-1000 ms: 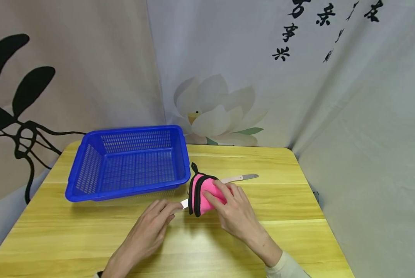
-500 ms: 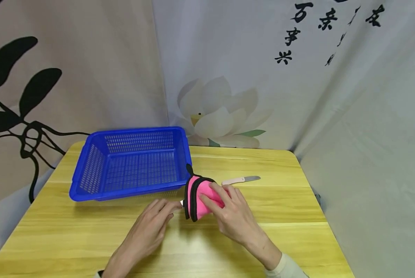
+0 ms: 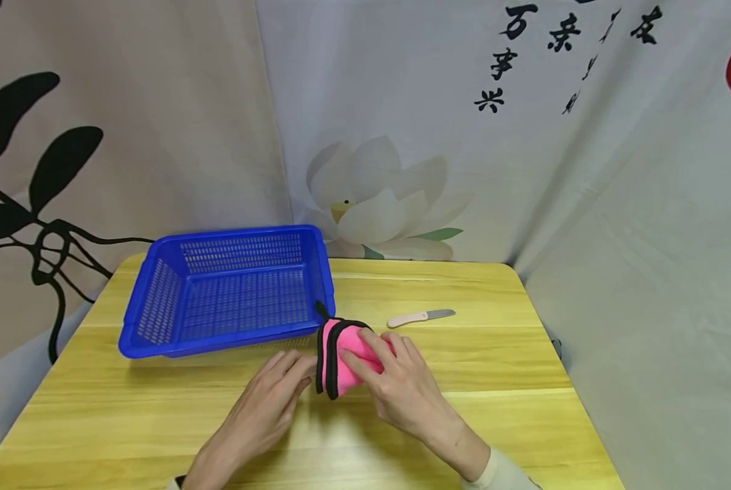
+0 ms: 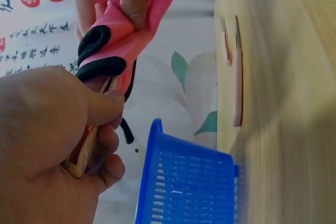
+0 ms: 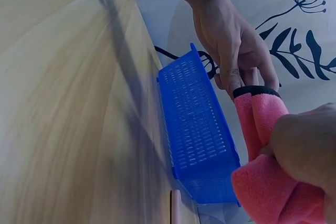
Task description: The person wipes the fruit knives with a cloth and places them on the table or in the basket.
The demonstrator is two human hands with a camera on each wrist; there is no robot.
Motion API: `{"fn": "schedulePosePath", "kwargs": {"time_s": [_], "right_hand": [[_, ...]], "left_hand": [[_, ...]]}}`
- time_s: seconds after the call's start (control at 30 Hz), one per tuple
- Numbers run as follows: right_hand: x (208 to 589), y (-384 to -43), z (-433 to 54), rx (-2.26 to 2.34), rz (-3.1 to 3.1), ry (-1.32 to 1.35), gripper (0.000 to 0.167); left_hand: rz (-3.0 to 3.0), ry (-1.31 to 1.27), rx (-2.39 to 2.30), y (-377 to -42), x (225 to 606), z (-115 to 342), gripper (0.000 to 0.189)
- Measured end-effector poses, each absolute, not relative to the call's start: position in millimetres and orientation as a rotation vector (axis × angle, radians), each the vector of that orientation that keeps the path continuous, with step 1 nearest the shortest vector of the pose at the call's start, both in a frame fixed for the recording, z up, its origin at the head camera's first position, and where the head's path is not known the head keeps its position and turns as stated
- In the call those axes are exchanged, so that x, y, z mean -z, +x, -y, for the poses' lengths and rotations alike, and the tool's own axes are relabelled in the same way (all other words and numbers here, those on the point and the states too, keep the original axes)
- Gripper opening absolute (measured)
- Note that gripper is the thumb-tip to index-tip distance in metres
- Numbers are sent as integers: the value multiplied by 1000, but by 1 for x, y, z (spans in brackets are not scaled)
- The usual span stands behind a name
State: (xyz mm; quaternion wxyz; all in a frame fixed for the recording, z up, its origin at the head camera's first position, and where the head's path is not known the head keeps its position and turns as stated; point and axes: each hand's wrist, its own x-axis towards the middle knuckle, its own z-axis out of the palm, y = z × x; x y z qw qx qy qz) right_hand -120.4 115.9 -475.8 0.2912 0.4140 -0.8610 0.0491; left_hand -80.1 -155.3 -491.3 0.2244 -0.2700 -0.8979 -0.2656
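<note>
My right hand (image 3: 405,391) pinches a folded pink cloth (image 3: 354,357) with black hem and a black loop. My left hand (image 3: 264,401) holds the beige, grooved handle of what looks like a folding knife (image 4: 83,153), fingers curled round it. Its front part goes in between the black-edged folds of the cloth, which hide the blade. In the right wrist view, the left fingertips (image 5: 236,80) sit right at the cloth's hem. Both hands are above the wooden table (image 3: 525,408), in front of the basket's right corner.
A blue plastic basket (image 3: 218,338) stands at the back left, close to the cloth. A pale pink-handled knife (image 3: 407,318) lies behind the right hand, blade pointing right. The left wrist view shows a shorter, similar shape (image 4: 226,51) beside it. A printed curtain (image 3: 402,88) borders the table.
The right hand has slid the pink cloth left and slightly toward me, along the blade, up to the left fingers. The white blade stretch seen earlier is now covered; the left hand is nearly still.
</note>
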Motion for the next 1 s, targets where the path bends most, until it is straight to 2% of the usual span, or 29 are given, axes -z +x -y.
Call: {"fn": "schedulePosePath", "kwargs": {"time_s": [0.23, 0.43, 1.0], "right_hand": [[471, -124, -119, -108, 2292, 1081, 71], [471, -128, -126, -100, 2296, 1058, 65], [468, -136, -141, -86, 2291, 1015, 58]], "left_hand": [[2449, -749, 763, -80, 492, 155, 43], [2430, -758, 762, -80, 491, 156, 36], [2428, -745, 789, -80, 493, 156, 41]]}}
